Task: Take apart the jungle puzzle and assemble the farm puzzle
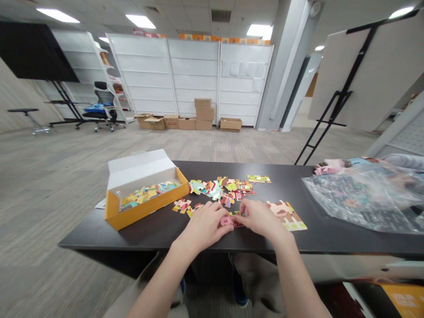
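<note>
A pink puzzle piece (226, 221) with a pig's face lies low over the table's near side. My left hand (206, 222) is closed on it, thumb and fingers around its left side. From the right, my right hand (260, 217) is closed with its fingertips pinched at the pink piece's right edge; the fingers partly hide what they grip. Beside my right hand lies a joined puzzle section (289, 215) with brown cow patches and a white fence. Left of my left hand is a loose pig-face piece (182, 205). Beyond both hands spreads a pile of loose puzzle pieces (228, 186).
An orange box (149, 211) with its white lid raised stands at the left of the black table (159, 236), holding more pieces. A green puzzle strip (259, 179) lies at the back. A clear plastic bag (361, 198) covers the right side.
</note>
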A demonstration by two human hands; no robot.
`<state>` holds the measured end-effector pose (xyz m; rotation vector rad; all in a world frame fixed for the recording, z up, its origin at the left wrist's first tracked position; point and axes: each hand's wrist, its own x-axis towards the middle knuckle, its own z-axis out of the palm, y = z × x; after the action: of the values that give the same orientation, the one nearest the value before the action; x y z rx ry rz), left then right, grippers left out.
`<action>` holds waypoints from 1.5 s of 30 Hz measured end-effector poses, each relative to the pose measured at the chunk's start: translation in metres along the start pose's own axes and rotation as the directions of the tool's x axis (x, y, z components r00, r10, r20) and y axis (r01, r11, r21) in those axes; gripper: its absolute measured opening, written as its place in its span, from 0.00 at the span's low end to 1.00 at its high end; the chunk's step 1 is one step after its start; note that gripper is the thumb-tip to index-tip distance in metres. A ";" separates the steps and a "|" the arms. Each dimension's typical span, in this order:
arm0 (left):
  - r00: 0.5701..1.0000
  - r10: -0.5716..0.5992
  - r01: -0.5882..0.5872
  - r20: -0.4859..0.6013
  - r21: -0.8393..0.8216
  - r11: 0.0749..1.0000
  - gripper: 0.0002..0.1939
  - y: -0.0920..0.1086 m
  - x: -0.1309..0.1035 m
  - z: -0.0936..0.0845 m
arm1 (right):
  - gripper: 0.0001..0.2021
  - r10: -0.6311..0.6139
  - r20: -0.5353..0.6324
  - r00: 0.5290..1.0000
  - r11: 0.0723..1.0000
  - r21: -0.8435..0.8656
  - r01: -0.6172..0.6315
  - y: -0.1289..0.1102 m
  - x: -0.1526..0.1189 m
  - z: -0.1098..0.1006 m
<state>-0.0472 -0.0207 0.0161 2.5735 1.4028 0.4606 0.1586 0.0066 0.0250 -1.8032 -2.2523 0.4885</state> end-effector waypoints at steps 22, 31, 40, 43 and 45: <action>0.998 0.027 -0.014 0.051 -0.245 0.969 0.08 -0.004 -0.005 -0.004 | 0.11 0.051 0.135 0.989 0.967 0.241 -0.083 0.082 -0.009 -0.015; 0.996 0.082 -0.068 0.039 -0.286 0.956 0.07 -0.004 0.000 0.002 | 0.11 0.093 0.117 0.989 0.975 0.188 -0.114 0.073 -0.008 -0.017; 0.997 0.069 -0.055 0.027 -0.360 0.931 0.12 0.003 0.008 0.009 | 0.10 0.096 0.124 0.988 0.972 0.201 -0.120 0.065 -0.009 -0.018; 0.995 0.099 -0.092 0.005 -0.327 0.941 0.12 0.012 0.013 0.013 | 0.10 0.087 0.114 0.990 0.976 0.189 -0.108 0.066 -0.009 -0.018; 0.994 0.108 -0.106 -0.013 -0.313 0.944 0.12 0.016 0.016 0.016 | 0.10 0.083 0.111 0.990 0.979 0.178 -0.102 0.065 -0.008 -0.018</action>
<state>-0.0209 -0.0165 0.0087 2.3948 1.0885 0.6380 0.2260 0.0132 0.0168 -1.8331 -2.1137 0.7966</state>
